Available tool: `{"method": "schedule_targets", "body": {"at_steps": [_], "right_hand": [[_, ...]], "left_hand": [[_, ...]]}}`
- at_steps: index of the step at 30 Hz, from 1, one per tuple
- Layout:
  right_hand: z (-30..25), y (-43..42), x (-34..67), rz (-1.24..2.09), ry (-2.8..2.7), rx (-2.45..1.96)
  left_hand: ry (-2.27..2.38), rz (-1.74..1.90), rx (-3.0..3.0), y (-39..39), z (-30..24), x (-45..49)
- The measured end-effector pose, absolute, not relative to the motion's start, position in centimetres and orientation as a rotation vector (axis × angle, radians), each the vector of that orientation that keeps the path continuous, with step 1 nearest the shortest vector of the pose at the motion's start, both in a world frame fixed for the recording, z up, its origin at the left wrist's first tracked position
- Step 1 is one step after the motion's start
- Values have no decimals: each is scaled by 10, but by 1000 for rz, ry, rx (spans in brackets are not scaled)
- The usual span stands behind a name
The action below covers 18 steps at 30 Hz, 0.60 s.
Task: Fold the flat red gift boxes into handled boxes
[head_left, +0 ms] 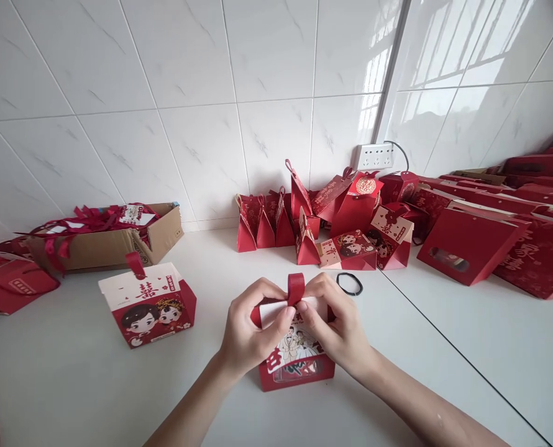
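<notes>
A red gift box (323,371) with a white top flap, a printed couple and a clear window stands upright on the white tabletop before me. From the left, my left hand (253,329) is closed on the box's top edge, thumb against the front. My right hand (338,323) pinches the same edge from the right, its thumb close to the other thumb. Between the hands a red ribbon loop (296,287) sticks up. My fingers behind the box are hidden. Another gift box (158,316), with two cartoon faces and a red loop, stands apart on the left.
An open cardboard carton (167,233) of red ribbons and tags is at the back left, beside a red bag (18,285). Several small red boxes (355,208) stand along the tiled wall. Larger red bags (472,239) crowd the right. A black band (350,284) lies behind my right hand.
</notes>
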State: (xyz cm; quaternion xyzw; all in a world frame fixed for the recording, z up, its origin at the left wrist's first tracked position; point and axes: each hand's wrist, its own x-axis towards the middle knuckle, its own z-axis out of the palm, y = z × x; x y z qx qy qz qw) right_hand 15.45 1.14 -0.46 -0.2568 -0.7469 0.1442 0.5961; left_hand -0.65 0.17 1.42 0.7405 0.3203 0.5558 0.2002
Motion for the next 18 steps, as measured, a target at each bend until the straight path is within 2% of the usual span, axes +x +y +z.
{"method": "schedule_targets", "body": {"at_steps": [18], "right_hand": [[-4, 11, 156, 344, -1767, -582]], "left_hand": [[915, 1538, 2079, 3, 10, -10]]}}
